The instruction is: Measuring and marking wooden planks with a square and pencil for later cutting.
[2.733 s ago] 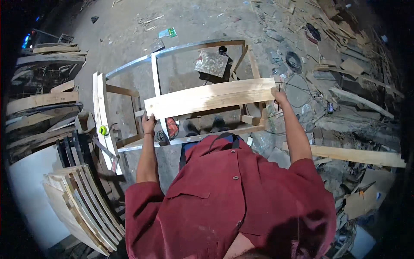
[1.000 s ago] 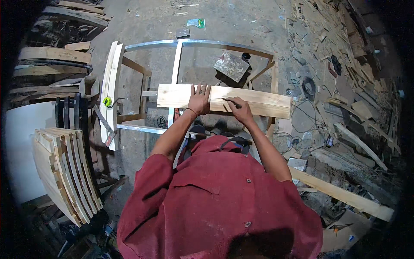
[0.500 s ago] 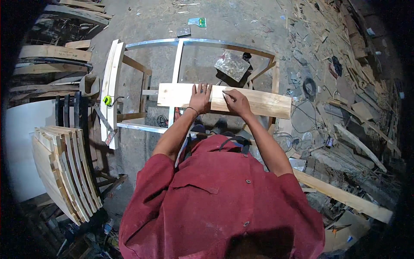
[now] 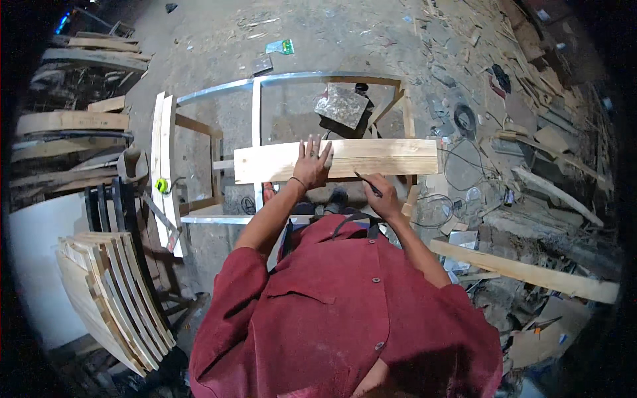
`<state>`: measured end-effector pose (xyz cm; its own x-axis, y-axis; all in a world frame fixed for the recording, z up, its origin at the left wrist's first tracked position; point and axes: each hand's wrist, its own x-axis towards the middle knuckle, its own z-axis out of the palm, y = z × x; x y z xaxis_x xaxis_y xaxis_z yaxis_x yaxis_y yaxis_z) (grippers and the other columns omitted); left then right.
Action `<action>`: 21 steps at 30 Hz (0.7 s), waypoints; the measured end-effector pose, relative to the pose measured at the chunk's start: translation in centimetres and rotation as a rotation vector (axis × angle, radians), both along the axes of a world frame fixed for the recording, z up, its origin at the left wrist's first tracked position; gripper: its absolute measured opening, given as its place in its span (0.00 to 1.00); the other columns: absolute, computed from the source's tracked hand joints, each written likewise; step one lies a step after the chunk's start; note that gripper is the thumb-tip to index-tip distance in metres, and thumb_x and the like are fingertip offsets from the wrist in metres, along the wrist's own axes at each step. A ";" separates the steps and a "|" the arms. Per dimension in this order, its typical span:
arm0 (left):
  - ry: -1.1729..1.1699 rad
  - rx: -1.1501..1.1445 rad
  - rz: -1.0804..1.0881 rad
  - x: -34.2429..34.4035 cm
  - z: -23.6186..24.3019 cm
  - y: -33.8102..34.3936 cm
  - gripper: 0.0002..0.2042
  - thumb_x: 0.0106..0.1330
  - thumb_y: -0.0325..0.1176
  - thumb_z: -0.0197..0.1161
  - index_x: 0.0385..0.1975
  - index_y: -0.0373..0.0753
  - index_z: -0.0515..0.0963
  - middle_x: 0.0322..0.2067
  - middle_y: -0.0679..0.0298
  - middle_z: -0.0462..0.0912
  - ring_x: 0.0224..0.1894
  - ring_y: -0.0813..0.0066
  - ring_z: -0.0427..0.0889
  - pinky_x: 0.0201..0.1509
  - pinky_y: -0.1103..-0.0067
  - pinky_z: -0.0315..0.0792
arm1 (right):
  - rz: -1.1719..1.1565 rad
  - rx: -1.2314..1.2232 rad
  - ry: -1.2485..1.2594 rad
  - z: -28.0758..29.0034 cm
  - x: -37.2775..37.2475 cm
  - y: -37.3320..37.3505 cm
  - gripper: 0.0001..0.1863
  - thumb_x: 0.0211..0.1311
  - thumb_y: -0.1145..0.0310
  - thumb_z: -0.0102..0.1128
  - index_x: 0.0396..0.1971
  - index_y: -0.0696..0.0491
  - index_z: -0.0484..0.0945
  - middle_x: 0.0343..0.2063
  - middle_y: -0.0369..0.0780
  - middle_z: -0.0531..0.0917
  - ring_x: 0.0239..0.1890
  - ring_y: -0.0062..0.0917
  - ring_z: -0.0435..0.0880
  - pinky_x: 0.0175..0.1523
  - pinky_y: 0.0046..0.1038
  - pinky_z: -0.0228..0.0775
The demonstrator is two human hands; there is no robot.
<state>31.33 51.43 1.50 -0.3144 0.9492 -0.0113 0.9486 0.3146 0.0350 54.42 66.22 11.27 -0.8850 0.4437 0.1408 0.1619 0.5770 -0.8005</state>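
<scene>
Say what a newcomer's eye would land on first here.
Probably the big maroon shirt filling the lower middle, then the pale board at the centre, with the left hand spread on it and the right hand holding a dark pen-like tool by its near edge. At left, a bright yellow-green tape measure pops against pale planks, above a stack of boards at lower left.

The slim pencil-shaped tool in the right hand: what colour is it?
The slim pencil-shaped tool looks dark, nearly black; the head view shows it.
</scene>
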 end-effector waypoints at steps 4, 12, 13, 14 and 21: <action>-0.019 -0.039 -0.015 0.8 -1.1 2.7 0.39 0.69 0.48 0.54 0.78 0.48 0.49 0.74 0.40 0.55 0.74 0.37 0.56 0.75 0.42 0.44 | -0.180 -0.053 0.003 1.1 3.6 0.3 0.12 0.66 0.73 0.61 0.47 0.58 0.83 0.40 0.47 0.85 0.42 0.41 0.86 0.46 0.33 0.77; -0.198 -0.225 -0.308 0.2 3.2 1.8 0.51 0.49 0.57 0.74 0.72 0.41 0.57 0.60 0.34 0.68 0.60 0.35 0.69 0.61 0.43 0.63 | -0.360 0.126 0.084 3.5 7.5 0.0 0.12 0.68 0.73 0.60 0.49 0.56 0.83 0.41 0.48 0.85 0.42 0.43 0.86 0.46 0.37 0.77; -0.352 -0.324 -0.322 0.2 3.8 1.3 0.56 0.45 0.59 0.76 0.73 0.40 0.55 0.60 0.35 0.68 0.61 0.35 0.69 0.61 0.44 0.64 | -0.272 0.199 0.059 3.6 7.7 -0.1 0.15 0.66 0.73 0.60 0.51 0.54 0.82 0.40 0.47 0.85 0.42 0.43 0.85 0.46 0.37 0.77; -0.479 -0.395 -0.319 0.2 4.2 1.0 0.60 0.41 0.61 0.79 0.73 0.40 0.54 0.59 0.36 0.68 0.61 0.35 0.69 0.60 0.44 0.65 | -0.175 0.248 0.012 3.6 7.8 -0.2 0.17 0.65 0.74 0.60 0.54 0.52 0.82 0.39 0.47 0.85 0.41 0.43 0.85 0.45 0.38 0.77; -1.144 -0.575 -0.166 -5.4 4.4 2.8 0.46 0.51 0.48 0.79 0.72 0.48 0.66 0.61 0.52 0.78 0.60 0.60 0.79 0.65 0.67 0.72 | 0.079 0.486 -0.070 -0.4 2.8 -0.9 0.22 0.61 0.73 0.62 0.56 0.48 0.79 0.49 0.48 0.81 0.56 0.46 0.79 0.60 0.45 0.72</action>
